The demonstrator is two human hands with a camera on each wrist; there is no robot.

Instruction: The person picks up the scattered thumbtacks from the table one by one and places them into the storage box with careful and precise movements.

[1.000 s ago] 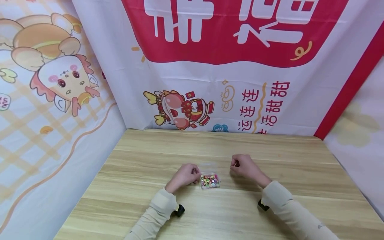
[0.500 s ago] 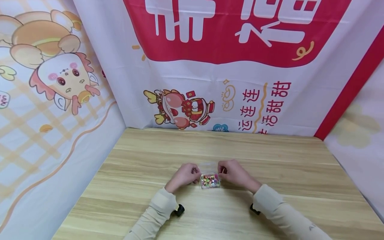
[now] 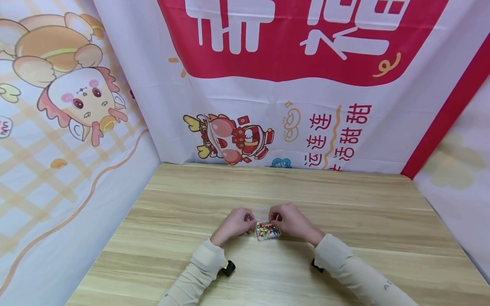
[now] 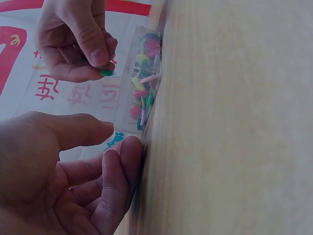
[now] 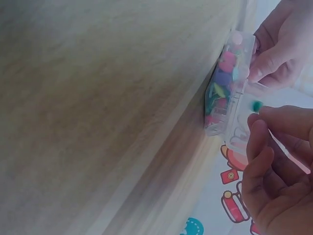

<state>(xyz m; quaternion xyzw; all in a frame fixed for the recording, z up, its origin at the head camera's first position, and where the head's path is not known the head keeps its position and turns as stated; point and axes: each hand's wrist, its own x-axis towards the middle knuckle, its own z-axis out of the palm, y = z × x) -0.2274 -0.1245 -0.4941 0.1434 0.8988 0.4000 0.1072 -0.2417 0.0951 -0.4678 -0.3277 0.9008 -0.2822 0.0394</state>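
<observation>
A small clear plastic box (image 3: pixel 259 236) of colourful push pins (image 4: pixel 142 93) sits on the table, its transparent lid (image 5: pixel 237 139) raised on the far side. At the box's left end, my left hand (image 3: pixel 236 222) steadies it with thumb and curled fingers. My right hand (image 3: pixel 292 221) is over the box's right side. Between its thumb and forefinger it pinches a green push pin (image 4: pixel 106 72), held just above the box; the pin's point is hard to see. The right wrist view shows this green head blurred at the fingertips.
The wood-grain table (image 3: pixel 183 191) extends around both hands. Behind it hangs a printed cloth (image 3: pixel 229 93) with red and white lettering, and another patterned cloth (image 3: pixel 69 170) covers the left side. Each wrist wears a small black camera (image 3: pixel 229 268).
My right hand has moved left from beside the box to over its right side, bringing the green push pin with it. The left hand and the box have stayed in place.
</observation>
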